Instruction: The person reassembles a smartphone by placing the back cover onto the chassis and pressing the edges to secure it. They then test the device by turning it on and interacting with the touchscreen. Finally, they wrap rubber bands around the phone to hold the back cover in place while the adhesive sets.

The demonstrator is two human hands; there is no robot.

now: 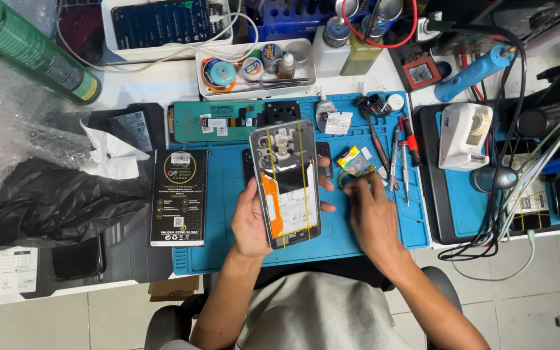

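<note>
On the blue mat (228, 259), the left hand (249, 223) grips the opened phone (285, 183) steady while the right hand (372, 217), fingers loosely spread, should reach gently near the tweezers (393, 162).

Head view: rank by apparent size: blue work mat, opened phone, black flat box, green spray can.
1. blue work mat
2. green spray can and black flat box: look alike, can nearer the camera, unsure
3. opened phone, in left hand

The scene is bright and evenly lit from overhead, with only short, soft shadows under the left hand (249, 223) and right hand (372, 217). Mild glare sits on the green can (30, 52) at ten o'clock and on the bubble wrap (24, 133) at nine. Focus is sharp at centre; edges bow slightly outward, with light softness toward the corners.
</note>
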